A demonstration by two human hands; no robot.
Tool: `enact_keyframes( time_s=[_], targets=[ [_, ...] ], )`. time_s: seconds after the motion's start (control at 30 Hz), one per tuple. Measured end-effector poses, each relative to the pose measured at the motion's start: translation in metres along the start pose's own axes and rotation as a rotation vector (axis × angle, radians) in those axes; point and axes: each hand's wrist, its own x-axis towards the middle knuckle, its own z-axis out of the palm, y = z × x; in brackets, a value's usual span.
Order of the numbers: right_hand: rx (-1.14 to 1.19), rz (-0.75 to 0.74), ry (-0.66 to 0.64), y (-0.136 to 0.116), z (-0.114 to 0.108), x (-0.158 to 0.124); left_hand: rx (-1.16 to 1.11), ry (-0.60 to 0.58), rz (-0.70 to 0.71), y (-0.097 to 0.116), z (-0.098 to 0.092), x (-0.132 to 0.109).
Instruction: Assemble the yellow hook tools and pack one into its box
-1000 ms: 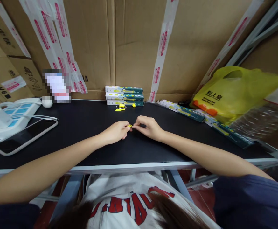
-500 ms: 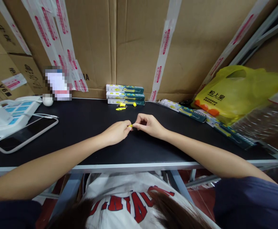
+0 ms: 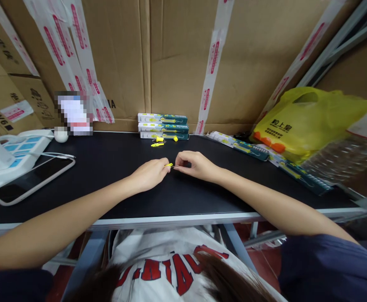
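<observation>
Both forearms reach forward and angle inward, meeting over the middle of the black table. The left hand is curled knuckles-up, fingertips pinched on a small yellow piece. The right hand faces it, fingers bent and pinched narrow on a thin pin at the piece's tip; the two hands almost touch.

Beyond the hands, stacked boxes stand against a cardboard wall, with loose yellow bits just before them. Left of the left hand lie a phone and a power strip. Right of the right hand sit more boxes and a yellow bag.

Bare tabletop lies around both wrists, down to the near metal edge.
</observation>
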Motion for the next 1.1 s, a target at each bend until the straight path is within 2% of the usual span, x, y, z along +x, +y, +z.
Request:
enact_keyframes(
  time_s=[0.27, 0.43, 0.57, 0.9, 1.1],
  targets=[
    [-0.015, -0.001, -0.017, -0.002, 0.003, 0.000, 0.033, -0.011, 0.015, -0.003, 0.003, 0.002],
    [0.118, 0.060, 0.039, -0.001, 0.003, 0.001, -0.038, 0.009, 0.035, 0.000, -0.002, 0.000],
    [0.178, 0.090, 0.044, -0.002, 0.004, 0.000, -0.025, -0.022, 0.024, 0.004, -0.004, -0.002],
    [0.305, 0.171, 0.085, -0.011, 0.012, -0.004, 0.086, -0.012, 0.007, 0.007, 0.004, -0.002],
    [0.347, 0.203, 0.134, -0.010, 0.017, -0.005, 0.002, -0.038, 0.006, 0.008, 0.003, 0.000]
  ],
)
